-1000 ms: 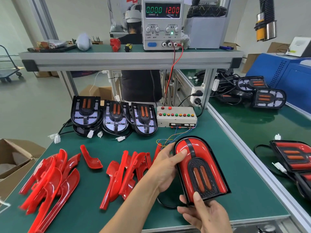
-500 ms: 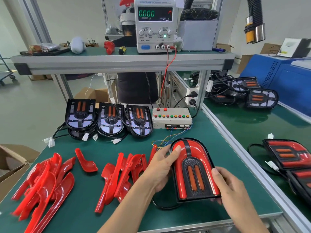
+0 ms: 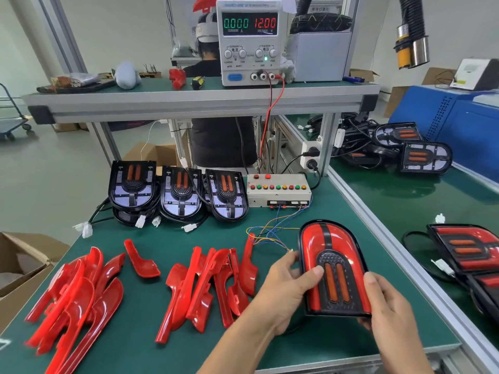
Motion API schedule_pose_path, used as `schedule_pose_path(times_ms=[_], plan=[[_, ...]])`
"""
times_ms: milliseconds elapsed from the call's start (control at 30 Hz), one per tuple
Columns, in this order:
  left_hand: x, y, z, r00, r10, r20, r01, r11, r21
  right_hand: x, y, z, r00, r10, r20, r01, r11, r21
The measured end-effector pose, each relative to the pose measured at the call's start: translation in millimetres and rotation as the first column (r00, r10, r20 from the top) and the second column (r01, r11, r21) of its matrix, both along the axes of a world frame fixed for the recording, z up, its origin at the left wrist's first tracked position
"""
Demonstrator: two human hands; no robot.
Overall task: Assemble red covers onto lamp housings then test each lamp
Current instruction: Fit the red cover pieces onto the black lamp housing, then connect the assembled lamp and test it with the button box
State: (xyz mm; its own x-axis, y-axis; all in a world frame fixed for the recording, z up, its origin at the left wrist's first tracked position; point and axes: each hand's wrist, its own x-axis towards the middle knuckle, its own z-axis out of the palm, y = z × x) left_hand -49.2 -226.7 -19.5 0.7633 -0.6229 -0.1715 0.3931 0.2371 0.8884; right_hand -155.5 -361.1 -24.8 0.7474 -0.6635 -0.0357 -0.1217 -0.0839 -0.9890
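Lamp (image 3: 334,268): I hold it just above the green bench (image 3: 167,344), red covers on, w/ both hands so it stays steady.
L hand (image 3: 283,290): grips left edge, thumb on front.
R hand (image 3: 388,303): grips bottom right corner.
Test box (image 3: 278,190): near, prob next.

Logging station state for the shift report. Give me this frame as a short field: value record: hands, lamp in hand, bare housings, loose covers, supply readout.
left hand: left hand grips the covered lamp at its left edge
right hand: right hand grips its lower right corner
bare housings: three in a row at the bench back
loose red covers: two piles on the mat
power supply: reads 0.000 A, 12.00 V
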Motion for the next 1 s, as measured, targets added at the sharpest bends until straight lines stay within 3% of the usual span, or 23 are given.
schedule_pose_path(times_ms=[67, 100, 200, 300, 367, 500, 633, 767, 933, 1000], plan=[[-10.3, -11.2, -5.0, 0.997, -0.017, 0.072, 0.013, 0.998, 0.057, -5.6, -7.9, -3.4, 0.998, -0.064, -0.017, 0.064, 0.998, 0.015], [-12.8, -14.6, -7.1, 0.987, -0.027, 0.160, 0.002, 0.988, 0.155, -7.5, -12.9, -6.5, 0.995, -0.093, -0.024, 0.094, 0.995, 0.037], [-6.1, -12.2, -17.5, 0.877, -0.017, 0.481, -0.240, 0.851, 0.468, -11.9, -27.4, -16.6, 0.985, -0.163, -0.054, 0.169, 0.979, 0.116], [11.9, -0.2, -16.8, 0.751, 0.098, 0.653, -0.493, 0.742, 0.455, -11.7, -33.1, -23.7, 0.970, -0.231, -0.081, 0.242, 0.956, 0.168], [22.4, 3.7, -10.8, 0.683, -0.047, 0.729, -0.518, 0.674, 0.528, -9.3, -33.8, -26.0, 0.960, -0.266, -0.084, 0.277, 0.944, 0.181], [24.5, -7.1, -9.1, 0.508, -0.554, 0.659, -0.439, 0.491, 0.752, -4.6, -34.7, -26.9, 0.960, -0.267, -0.080, 0.278, 0.940, 0.199], [21.4, -20.3, -12.0, 0.439, -0.704, 0.558, -0.465, 0.353, 0.812, -6.8, -38.4, -28.2, 0.963, -0.263, -0.049, 0.267, 0.925, 0.270], [26.8, -25.3, -10.8, 0.485, -0.641, 0.595, -0.465, 0.387, 0.796, -8.7, -41.3, -23.6, 0.963, -0.270, 0.000, 0.249, 0.890, 0.382], [37.5, -52.2, -0.7, 0.521, -0.521, 0.676, -0.403, 0.548, 0.733, -8.7, -40.6, -21.9, 0.966, -0.255, 0.051, 0.209, 0.878, 0.430], [36.6, -68.6, 0.6, 0.538, -0.534, 0.652, -0.388, 0.530, 0.754, -8.9, -40.3, -22.6, 0.967, -0.249, 0.056, 0.202, 0.881, 0.429]])
